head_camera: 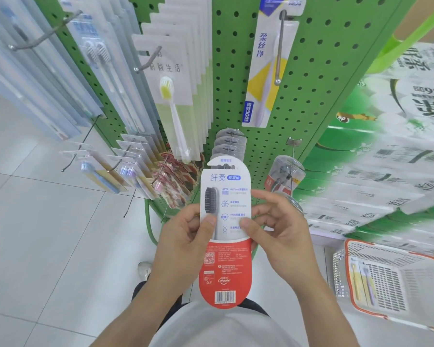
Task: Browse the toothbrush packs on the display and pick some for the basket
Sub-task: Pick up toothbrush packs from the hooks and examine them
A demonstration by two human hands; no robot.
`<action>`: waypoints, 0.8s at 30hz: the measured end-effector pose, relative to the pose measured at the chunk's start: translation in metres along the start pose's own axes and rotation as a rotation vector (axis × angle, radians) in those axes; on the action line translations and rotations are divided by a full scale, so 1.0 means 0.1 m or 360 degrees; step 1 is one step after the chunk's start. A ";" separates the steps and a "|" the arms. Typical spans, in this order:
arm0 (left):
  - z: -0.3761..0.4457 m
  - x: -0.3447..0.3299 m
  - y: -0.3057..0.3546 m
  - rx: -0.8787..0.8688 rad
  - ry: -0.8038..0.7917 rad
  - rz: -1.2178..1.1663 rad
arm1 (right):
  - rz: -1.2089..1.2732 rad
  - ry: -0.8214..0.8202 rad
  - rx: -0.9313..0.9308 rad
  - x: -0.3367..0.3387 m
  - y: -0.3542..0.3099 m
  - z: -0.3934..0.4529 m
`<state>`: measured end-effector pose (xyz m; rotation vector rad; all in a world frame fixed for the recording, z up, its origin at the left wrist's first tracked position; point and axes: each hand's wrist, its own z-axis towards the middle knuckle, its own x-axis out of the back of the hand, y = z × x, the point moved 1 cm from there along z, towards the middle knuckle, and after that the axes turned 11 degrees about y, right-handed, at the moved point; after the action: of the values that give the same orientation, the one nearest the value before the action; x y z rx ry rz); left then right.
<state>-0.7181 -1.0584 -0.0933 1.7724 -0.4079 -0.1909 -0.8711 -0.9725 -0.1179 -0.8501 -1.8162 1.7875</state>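
Head view: the basket (391, 279) on the floor at right already holds packs, so picking is under way. Both grips pinch a Colgate toothbrush pack (225, 236) at mid-height, back side up: left hand (186, 236) on its left edge, right hand (281, 229) on its right.

Bright, even light; blurred, warped edges

Pegboard hooks (277, 46) and hanging packs (176, 96) crowd ahead.
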 end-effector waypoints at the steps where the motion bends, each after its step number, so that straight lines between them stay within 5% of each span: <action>1: 0.00 0.00 0.00 -0.0002 -0.0005 0.0007 | 0.0003 -0.0003 -0.0015 0.00 0.01 0.00; 7: 0.01 -0.01 0.02 0.0033 -0.0084 0.0039 | -0.0024 0.0107 -0.0087 -0.03 0.04 0.02; 18: 0.05 0.03 -0.04 0.0194 -0.0601 0.0026 | 0.0011 0.0124 -0.0115 0.01 0.03 0.16; 24: 0.07 0.05 -0.05 0.0144 -0.0612 0.0118 | -0.0022 0.0143 -0.0121 0.01 0.03 0.18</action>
<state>-0.7148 -1.0657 -0.0992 1.8063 -0.7669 -0.4705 -0.8842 -0.9843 -0.1224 -0.9297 -1.8379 1.6537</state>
